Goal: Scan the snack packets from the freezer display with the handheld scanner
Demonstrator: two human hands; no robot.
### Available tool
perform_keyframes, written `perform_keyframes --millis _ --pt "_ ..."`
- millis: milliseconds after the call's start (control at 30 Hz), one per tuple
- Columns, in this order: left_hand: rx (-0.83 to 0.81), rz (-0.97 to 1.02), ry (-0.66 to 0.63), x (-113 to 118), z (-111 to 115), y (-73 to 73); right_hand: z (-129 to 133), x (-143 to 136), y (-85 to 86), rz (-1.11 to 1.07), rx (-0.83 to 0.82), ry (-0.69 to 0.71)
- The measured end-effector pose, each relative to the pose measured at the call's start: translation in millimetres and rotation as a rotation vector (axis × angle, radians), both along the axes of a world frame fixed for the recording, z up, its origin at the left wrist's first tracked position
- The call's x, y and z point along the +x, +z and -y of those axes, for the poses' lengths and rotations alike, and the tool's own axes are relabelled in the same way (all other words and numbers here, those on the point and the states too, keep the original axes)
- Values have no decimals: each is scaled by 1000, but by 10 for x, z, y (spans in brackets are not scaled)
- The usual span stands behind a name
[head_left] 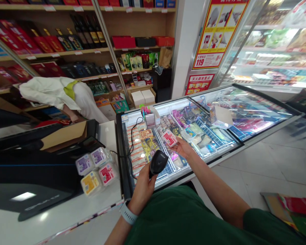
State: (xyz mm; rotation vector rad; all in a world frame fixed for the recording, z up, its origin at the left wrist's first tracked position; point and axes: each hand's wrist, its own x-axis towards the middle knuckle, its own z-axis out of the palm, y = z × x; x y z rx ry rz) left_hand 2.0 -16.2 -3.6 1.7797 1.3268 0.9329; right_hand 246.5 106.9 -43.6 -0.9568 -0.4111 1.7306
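Note:
My left hand [144, 182], with a pale watch strap on its wrist, is wrapped round a black handheld scanner [158, 162]. The scanner's head points up and right. My right hand [183, 148] holds a small clear package with a red and white label [169, 138] above the glass-topped freezer [177, 173]. On the white counter [66, 217] to the left sit several similar packages, with purple labels [99, 156], a red label [107, 173] and a yellow label [90, 183]. A black cable [131, 146] lies over the freezer's left end.
Wire baskets of packaged food fill the freezer. An open white box [221, 116] rests on its glass. A black monitor [35, 183] and a cardboard box [66, 136] stand left. Beyond the counter a person [58, 92] bends by the shelves [76, 52].

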Motion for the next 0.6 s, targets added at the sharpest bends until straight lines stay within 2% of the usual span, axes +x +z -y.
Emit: perform_keyframes --millis 367,600 --pt "7 13 16 -76 83 69 33 -252 6 22 -3 41" --pt "-7 33 26 -178 154 45 69 -622 -192 14 25 134"
